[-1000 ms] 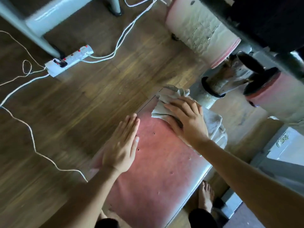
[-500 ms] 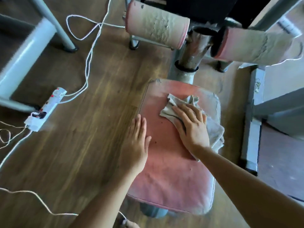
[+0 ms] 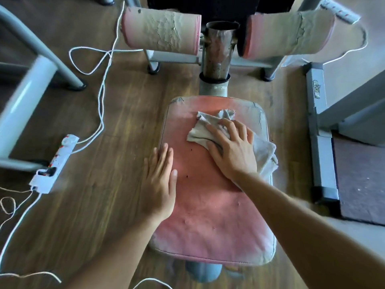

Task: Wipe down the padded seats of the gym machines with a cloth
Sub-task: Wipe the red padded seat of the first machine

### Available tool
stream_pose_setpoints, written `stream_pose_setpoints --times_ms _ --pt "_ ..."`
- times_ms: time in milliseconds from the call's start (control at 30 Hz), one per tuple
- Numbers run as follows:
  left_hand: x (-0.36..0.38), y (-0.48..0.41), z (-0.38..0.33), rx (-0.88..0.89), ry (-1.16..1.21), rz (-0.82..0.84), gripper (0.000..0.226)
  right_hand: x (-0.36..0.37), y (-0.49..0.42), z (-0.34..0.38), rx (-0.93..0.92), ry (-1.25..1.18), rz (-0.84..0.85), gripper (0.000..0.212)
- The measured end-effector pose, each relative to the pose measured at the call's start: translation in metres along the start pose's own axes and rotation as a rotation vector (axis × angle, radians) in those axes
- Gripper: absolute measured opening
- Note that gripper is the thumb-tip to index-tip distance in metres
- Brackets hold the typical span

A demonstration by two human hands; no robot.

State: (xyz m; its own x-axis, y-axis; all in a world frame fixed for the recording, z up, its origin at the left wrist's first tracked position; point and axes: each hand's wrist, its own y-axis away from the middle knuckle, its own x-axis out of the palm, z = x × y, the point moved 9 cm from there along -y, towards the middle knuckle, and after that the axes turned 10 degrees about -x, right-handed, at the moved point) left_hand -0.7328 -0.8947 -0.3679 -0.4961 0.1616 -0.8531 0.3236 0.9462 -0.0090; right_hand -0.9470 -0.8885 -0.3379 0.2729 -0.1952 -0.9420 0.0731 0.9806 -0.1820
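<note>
From the head camera, a worn pink padded seat sits in the middle of the view on a wood-patterned floor. Its cover is cracked at the far corners and pitted with small dark holes.

A crumpled grey cloth lies on the far half of the seat, toward its right side. One end of the cloth reaches the seat's right edge.

The right hand lies palm down on the cloth. Its fingers are spread apart and nearly straight, pressing the fabric against the pad rather than gripping it.

The left hand rests flat on the left edge of the seat, apart from the cloth. Its fingers are straight and held together, pointing away from the person.

Beyond the seat a rusty metal post rises from a grey tube. Two padded rollers stand to either side of it, one on the person's left and one on the right, both with pink ends and badly cracked, peeling covers.

On the floor to the left lies a white power strip, with a white cable looping up past the left roller. A pale metal frame tube crosses the left edge, blurred. To the right of the seat stands a grey base bar, with a dark mat just beside it.
</note>
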Motion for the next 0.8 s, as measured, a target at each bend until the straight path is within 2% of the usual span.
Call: stream_pose_setpoints --times_ms 167,300,567,700,800 --pt "0.001 -0.002 0.005 0.02 0.058 -0.031 0.053 0.001 0.034 0.006 0.177 0.021 0.015 0.044" --pt "0.002 -0.003 0.007 0.052 0.06 -0.048 0.053 -0.002 0.074 0.021 0.246 0.05 0.039 0.044" --pt "0.002 -0.007 0.009 0.072 0.167 0.029 0.058 -0.002 0.128 0.07 0.459 0.058 -0.051 0.045" --pt "0.003 -0.007 0.008 0.078 0.128 0.07 0.063 -0.001 0.143 0.093 0.492 -0.035 -0.132 0.046" --pt "0.003 -0.006 0.004 0.101 0.152 0.063 0.062 -0.013 0.146 0.087 0.398 -0.085 -0.117 0.046"
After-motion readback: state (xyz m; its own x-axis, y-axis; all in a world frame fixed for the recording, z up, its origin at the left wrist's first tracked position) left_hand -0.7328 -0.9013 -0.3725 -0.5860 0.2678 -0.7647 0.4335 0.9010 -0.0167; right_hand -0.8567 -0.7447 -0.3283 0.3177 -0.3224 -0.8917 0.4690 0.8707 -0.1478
